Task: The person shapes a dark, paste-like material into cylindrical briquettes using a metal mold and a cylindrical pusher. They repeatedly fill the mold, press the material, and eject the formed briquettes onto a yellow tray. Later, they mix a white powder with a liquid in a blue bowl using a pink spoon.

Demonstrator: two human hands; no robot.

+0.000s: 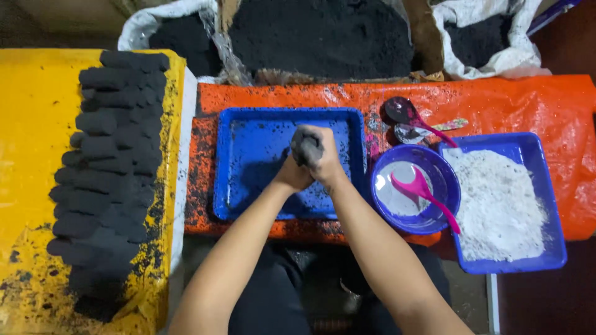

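Hands first: left hand (293, 175) and right hand (323, 162) are clasped together around a dark lump (307, 147), both closed on it, held above the middle of the blue tray (248, 149). Far left of the tray, rows of black pressed logs (108, 167) are laid on a yellow sheet (31, 155). Behind the tray, black powder (316, 37) is heaped in open sacks. Right of the tray, a purple bowl (444, 180) with a pink spoon (425, 192) is seen, then a second blue tray of white powder (496, 205). Pressing is judged best done evenly from both palms, lump kept over the tray so crumbs are caught.
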